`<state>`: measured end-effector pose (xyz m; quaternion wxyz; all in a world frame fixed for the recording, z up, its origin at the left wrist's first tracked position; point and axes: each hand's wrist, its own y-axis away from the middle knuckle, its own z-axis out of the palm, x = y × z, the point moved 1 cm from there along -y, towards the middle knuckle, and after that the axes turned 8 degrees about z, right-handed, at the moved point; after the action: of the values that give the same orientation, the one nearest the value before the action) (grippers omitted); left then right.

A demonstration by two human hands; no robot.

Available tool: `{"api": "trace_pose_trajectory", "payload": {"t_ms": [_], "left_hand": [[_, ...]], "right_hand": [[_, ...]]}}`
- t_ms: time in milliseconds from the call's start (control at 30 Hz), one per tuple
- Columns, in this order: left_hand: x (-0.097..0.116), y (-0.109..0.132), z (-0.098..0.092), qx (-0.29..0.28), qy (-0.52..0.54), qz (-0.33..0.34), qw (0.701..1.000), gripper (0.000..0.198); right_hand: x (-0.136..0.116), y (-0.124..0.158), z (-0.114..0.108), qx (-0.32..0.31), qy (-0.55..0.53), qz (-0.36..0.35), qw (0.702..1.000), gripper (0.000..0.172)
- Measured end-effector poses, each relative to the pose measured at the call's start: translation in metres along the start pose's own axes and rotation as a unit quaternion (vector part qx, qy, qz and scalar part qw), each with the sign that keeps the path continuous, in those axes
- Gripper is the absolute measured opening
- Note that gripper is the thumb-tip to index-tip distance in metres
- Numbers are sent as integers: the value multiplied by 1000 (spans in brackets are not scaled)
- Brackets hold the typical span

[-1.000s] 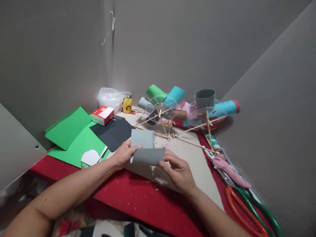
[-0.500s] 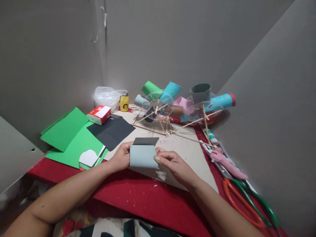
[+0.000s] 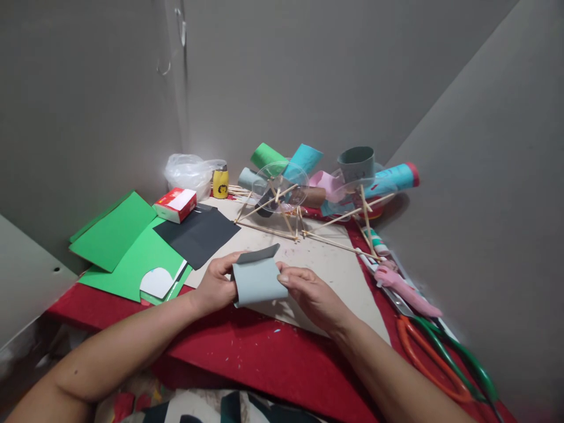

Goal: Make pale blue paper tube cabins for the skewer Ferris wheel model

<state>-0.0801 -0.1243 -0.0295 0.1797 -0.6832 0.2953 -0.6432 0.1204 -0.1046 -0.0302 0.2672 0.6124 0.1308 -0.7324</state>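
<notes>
A grey-blue piece of paper [image 3: 261, 281], curled over on itself with its far flap raised, is held above the table between both hands. My left hand [image 3: 219, 281] grips its left end, with some fingers hidden behind or inside the curl. At the right edge, my right hand [image 3: 308, 288] pinches the paper between thumb and fingers. Beneath them lies a pale board [image 3: 339, 279] on the red table cover [image 3: 264, 352].
Green sheets [image 3: 117, 235], black paper [image 3: 198, 235] and a red-and-white box [image 3: 175, 204] lie left. Behind stands a stick frame [image 3: 278, 197] with paper tubes [image 3: 304, 161]. Scissors [image 3: 434, 358] and a pink glue gun [image 3: 408, 291] line the right edge.
The grey-blue paper has tilted and rolled over more, its left end dipping towards me and its far flap now slanting. Both hands keep hold of it.
</notes>
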Motion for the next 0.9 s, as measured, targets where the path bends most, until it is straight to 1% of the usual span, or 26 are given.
{"api": "trace_pose_trajectory", "payload": {"t_ms": [67,100,200,267,300,367,433,500,533,600,667,700,767,900], "left_hand": [[-1,2,-3,-9,-52,14,999,41],[-2,4,-5,-15,-70,17,997,41],[-1,6,-9,-41,-86,17,995,33],[1,5,-11,-47,-83,8,995,30],[2,4,-11,-37,-82,0,996,29],[6,0,-10,7,-71,-29,997,25],[8,-4,-9,61,-32,-80,994,20],[9,-9,-7,87,26,-136,986,15],[9,-10,-6,85,54,-161,982,14],[9,-12,-3,63,93,-197,974,17],[7,-12,0,35,118,-224,967,20],[6,-11,1,24,126,-235,963,21],[5,-10,4,11,136,-251,958,21],[6,-9,5,14,140,-262,955,20]], "right_hand": [[-1,0,1,4,-8,1,1000,24],[-1,0,2,4,-11,0,1000,23],[-3,0,4,9,-3,-2,1000,23],[-4,1,3,12,24,-5,1000,26],[-4,1,2,14,44,-10,999,28],[-5,0,-2,39,102,-39,993,31],[-6,0,-6,99,165,-98,976,25],[-7,0,-8,158,222,-177,946,16],[-7,1,-9,172,248,-216,929,17],[-7,2,-8,169,300,-285,895,21],[-6,4,-7,151,347,-329,866,21],[-6,5,-6,145,362,-339,856,21],[-6,7,-6,146,376,-341,849,21],[-8,10,-6,157,356,-337,857,21]]}}
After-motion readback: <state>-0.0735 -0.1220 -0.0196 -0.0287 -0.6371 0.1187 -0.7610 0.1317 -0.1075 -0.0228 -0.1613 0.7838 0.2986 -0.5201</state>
